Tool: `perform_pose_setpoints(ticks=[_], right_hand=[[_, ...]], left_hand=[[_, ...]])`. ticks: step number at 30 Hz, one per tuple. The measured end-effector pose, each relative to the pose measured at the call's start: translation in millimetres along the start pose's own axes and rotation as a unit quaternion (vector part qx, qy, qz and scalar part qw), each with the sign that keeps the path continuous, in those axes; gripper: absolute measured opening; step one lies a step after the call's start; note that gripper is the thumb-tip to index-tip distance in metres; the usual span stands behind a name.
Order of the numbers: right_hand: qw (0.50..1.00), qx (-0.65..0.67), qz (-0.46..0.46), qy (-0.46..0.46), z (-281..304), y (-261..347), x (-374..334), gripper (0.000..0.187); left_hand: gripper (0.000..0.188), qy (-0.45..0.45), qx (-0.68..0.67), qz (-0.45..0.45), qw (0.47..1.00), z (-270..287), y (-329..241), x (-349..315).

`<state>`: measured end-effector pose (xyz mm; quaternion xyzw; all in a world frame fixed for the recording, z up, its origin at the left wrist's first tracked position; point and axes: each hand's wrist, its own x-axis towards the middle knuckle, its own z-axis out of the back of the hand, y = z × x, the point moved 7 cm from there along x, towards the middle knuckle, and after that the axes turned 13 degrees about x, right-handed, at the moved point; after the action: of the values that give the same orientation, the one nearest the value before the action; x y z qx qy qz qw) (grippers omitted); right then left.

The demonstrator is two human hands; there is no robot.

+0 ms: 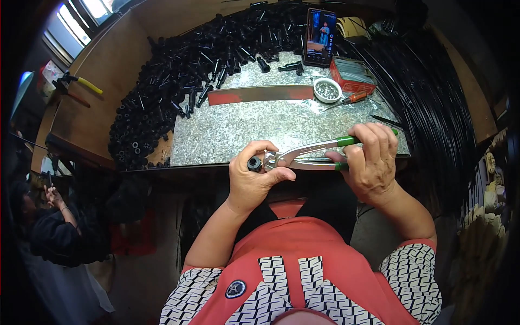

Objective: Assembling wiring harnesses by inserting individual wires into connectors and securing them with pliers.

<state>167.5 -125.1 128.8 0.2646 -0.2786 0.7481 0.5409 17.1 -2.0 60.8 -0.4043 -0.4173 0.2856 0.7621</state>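
My right hand [371, 160] wraps round the green-handled pincers [311, 151], whose metal jaws point left. Between the fingers and thumb of my left hand [252, 181] is a small black cylindrical plastic fitting [254, 163] with a round hollow end. The pincer jaws meet the fitting at a shiny metal piece, probably a clamp ring, partly hidden by my fingers. Both hands are just over the front edge of the speckled stone tabletop [227, 130]. Beyond them lies a long flat strip [260, 95], grey and red.
Black plastic fittings [216, 49] are heaped along the back and left. A white bowl [327, 90] of small metal pieces, an orange-handled screwdriver [352, 98], a red box [352, 76] and an upright phone [319, 38] stand right. Black tubes [433, 103] hang beyond. Another person [57, 216] is far left.
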Motion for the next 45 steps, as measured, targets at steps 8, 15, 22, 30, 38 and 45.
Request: perform_pose_setpoints(ticks=[8,15,22,30,38,45], right_hand=[[1.000,-0.010,0.000,0.007,3,3,-1,0.026],[0.988,0.099,-0.034,0.111,-2,6,-2,0.031],[0.737,0.496,-0.311,0.337,-41,-1,-38,0.027],[0.414,0.641,-0.416,0.494,-52,35,-64,0.048],[0.723,0.549,-0.284,0.309,-43,17,-50,0.021],[0.426,0.612,-0.408,0.526,-50,41,-59,0.023]], left_hand=[[0.045,-0.010,-0.001,-0.007,1.000,0,4,-1],[0.053,-0.023,-0.007,-0.030,0.999,7,14,-4],[0.079,0.074,-0.044,-0.001,0.996,2,18,-10],[0.065,0.134,-0.069,-0.032,0.988,0,12,-12],[0.071,0.081,-0.091,0.037,0.992,17,23,-8],[0.055,0.152,-0.074,-0.097,0.981,13,14,-10]])
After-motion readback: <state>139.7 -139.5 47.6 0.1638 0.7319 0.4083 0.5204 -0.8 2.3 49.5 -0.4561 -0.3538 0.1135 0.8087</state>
